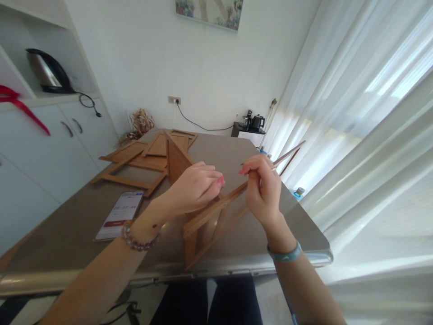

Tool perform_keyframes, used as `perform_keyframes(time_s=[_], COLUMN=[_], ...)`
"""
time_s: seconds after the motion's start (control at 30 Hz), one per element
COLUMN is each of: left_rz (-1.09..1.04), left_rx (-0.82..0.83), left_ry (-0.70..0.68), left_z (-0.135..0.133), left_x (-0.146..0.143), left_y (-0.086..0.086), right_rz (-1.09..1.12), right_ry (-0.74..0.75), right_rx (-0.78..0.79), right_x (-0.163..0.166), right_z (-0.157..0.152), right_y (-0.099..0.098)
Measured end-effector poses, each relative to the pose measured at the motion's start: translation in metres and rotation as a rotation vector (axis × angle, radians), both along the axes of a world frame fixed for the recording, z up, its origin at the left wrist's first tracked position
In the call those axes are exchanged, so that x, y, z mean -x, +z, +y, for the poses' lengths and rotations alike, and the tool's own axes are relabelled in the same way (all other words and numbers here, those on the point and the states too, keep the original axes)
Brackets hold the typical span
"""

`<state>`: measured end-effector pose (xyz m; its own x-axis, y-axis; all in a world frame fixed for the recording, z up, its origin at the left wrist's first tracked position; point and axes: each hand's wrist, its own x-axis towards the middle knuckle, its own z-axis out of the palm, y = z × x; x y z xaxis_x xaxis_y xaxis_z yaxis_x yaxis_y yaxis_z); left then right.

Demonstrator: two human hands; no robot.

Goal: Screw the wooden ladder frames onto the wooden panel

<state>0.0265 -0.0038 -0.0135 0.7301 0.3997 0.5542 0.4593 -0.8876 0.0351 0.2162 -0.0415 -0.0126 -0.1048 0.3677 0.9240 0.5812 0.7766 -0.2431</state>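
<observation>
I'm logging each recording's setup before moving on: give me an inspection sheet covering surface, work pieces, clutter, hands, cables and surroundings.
Surface: grey-brown table with metal edging.
Work pieces: raised wooden frame near both hands; wooden panel raised behind the left hand; loose wooden pieces lying beyond.
Clutter: phone showing a timer.
Hands: left curled above the wood; right hand by the frame's bar, fingers bent; grip unclear on both.
Cables: dark cord from wall outlet; kettle cord hanging, unplugged.
Surroundings: kettle on shelf, left; white curtains, right.
</observation>
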Motion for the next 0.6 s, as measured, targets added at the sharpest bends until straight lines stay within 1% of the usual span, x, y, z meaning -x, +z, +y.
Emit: perform_keyframes(time_s=[0.1, 0.17, 0.27, 0.37, 0.5, 0.6], left_rz=[-0.224, -0.33, -0.421, -0.468, -0.48, -0.461], left_rx=[-0.155, -0.197, -0.243, -0.269, -0.284, -0.288], left_ry=[0.004, 0.025, 0.066, 0.091, 0.096, 0.073], left_z=[0.003, 0.003, 0.002, 0.002, 0.002, 0.003], left_x=[-0.007, -0.012, -0.017, -0.02, -0.02, -0.019], left_y=[-0.016, -0.022, -0.028, -0.032, -0.034, -0.034], right_rz=[-0.063, -0.031, 0.018, 0.025, 0.012, 0.042], right_ry=[0.08, 0.127, 0.132, 0.115, 0.123, 0.071], right_rx=[-0.106, -0.116, -0.085, -0.069, -0.064, -0.074], right_x=[0.009, 0.012, 0.013, 0.012, 0.014, 0.019], right_z=[0.015, 0.019, 0.019, 0.016, 0.014, 0.013], right_y=[-0.005, -0.008, -0.011, -0.011, -0.011, -0.014])
